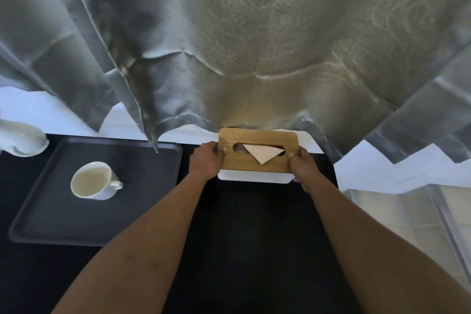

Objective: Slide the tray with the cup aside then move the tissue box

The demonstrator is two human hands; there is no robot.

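Note:
The tissue box (257, 137) has a wooden lid and a white base, with a folded tissue poking out of its slot. It sits at the far edge of the black table. My left hand (207, 160) grips its left end and my right hand (303, 168) grips its right end. A dark grey tray (142, 186) lies to the left on the table. A white cup (93, 180) stands upright on the tray, its handle pointing right.
A grey curtain (254, 46) hangs right behind the box, its hem touching the box's back. A pale rolled cloth (20, 139) lies at the far left beside the tray. A tiled floor (413, 211) shows past the table's right edge.

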